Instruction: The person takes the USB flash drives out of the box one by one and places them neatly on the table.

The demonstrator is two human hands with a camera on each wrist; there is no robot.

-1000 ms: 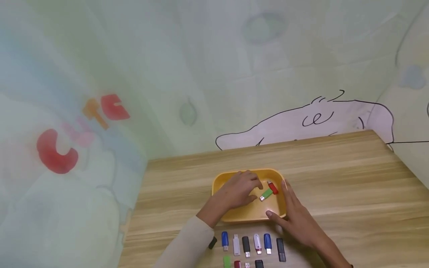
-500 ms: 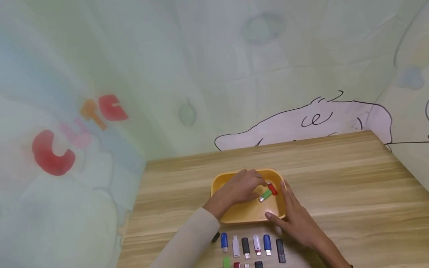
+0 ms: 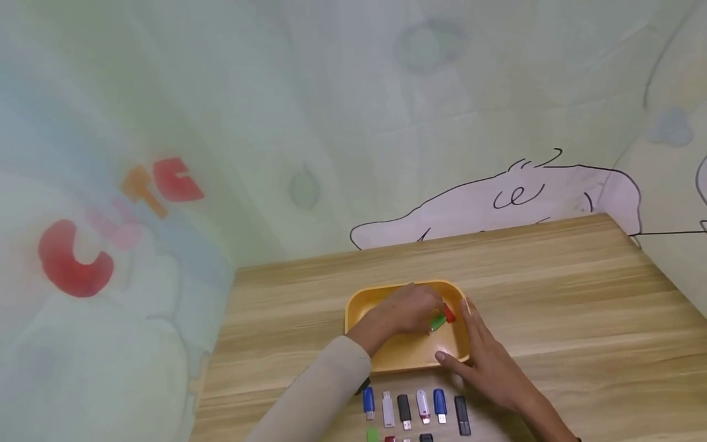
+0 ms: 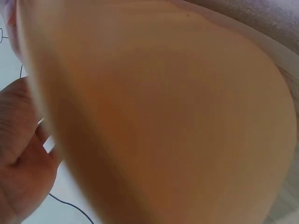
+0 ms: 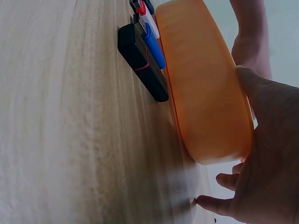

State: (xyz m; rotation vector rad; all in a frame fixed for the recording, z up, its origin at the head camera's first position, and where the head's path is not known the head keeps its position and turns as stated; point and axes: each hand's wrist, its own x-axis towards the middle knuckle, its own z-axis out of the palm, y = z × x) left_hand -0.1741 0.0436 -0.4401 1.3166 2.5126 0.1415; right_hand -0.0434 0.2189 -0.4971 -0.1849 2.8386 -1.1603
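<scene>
A yellow plastic tray [image 3: 409, 355] stands on the table, and in its right half lie a green USB stick [image 3: 438, 322] and a red USB stick [image 3: 448, 313]. My left hand [image 3: 411, 309] reaches over the front rim into the tray, its fingertips down at these two sticks and overlapping them. Its fingertips are hidden, so I cannot tell whether it pinches one. With my right hand [image 3: 488, 359] I hold the tray's right front corner, thumb over the rim and fingers along the outer right wall. The tray's orange-looking wall [image 4: 177, 116] fills most of the left wrist view.
In front of the tray is a row of USB sticks: blue [image 3: 368, 402], silver [image 3: 388, 410], black [image 3: 404, 410], white [image 3: 423, 405], another blue one [image 3: 439, 404] and a long black one [image 3: 462, 415]. More sticks are cut off below. A painted curtain [image 3: 331, 123] hangs behind the table [image 3: 552, 288].
My left hand has moved right and down inside the tray, from beside the green and red sticks to over them. The right hand keeps its hold on the tray's corner.
</scene>
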